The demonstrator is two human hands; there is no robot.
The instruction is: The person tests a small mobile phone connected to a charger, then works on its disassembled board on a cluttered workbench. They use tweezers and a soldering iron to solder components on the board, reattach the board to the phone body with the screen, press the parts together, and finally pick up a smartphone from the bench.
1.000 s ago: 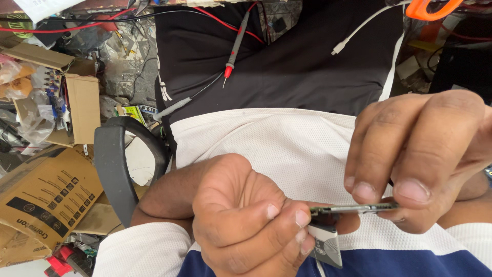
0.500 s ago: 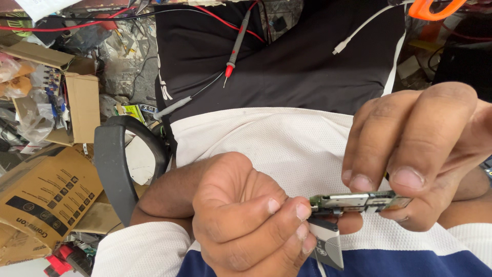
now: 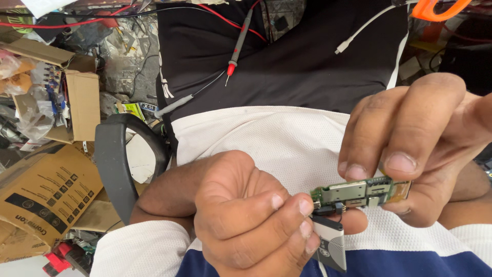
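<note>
A small green circuit board [image 3: 359, 193] with metal shields is held in front of my lap. My right hand [image 3: 420, 138] pinches its right end between thumb and fingers. My left hand [image 3: 251, 215] is closed at the board's left end, fingertips on a small black connector, and a grey flat battery [image 3: 330, 249] hangs below from it. Behind the hands lie my white, black and navy shirt and black trousers.
A red-tipped multimeter probe [image 3: 237, 48] and a second grey probe [image 3: 179, 102] lie on my black trousers, with a white cable end [image 3: 344, 46]. A black chair armrest [image 3: 115, 164] stands at left. Cardboard boxes [image 3: 43, 192] and cluttered bags fill the floor at left.
The board has been turned from nearly edge-on so its component face shows. Both hands stayed in about the same place.
</note>
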